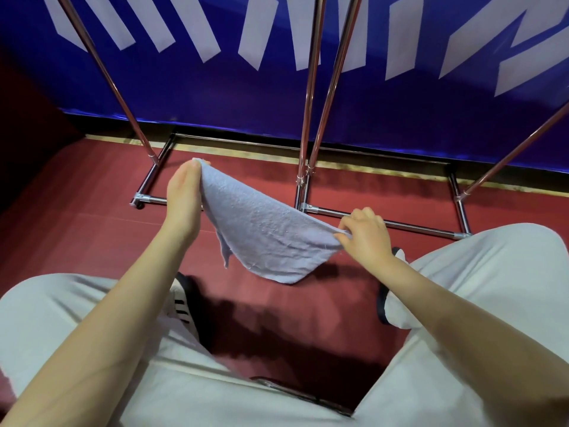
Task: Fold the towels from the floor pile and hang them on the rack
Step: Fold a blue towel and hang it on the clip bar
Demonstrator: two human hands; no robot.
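Stretching a pale blue towel (261, 229) between both hands, a person stands over a red floor (77, 192) facing a chrome rack (311, 118). At left, the left hand (184, 195) pinches one corner, thumb and fingers closed on the cloth, raised farther out toward the rack's uprights. The towel hangs in the air between the hands, its long axis sloping down from that far left corner to the near right one, with the slack sagging to a point above the floor. At right, the right hand (366, 235) grips the opposite corner, fingers curled on the fabric, lower and closer to the body. The rack's base bars lie just beyond the towel; its hanging rail is out of frame above. The left hand appears nearer the rack, so the fold likely closes corner to corner before any lift.
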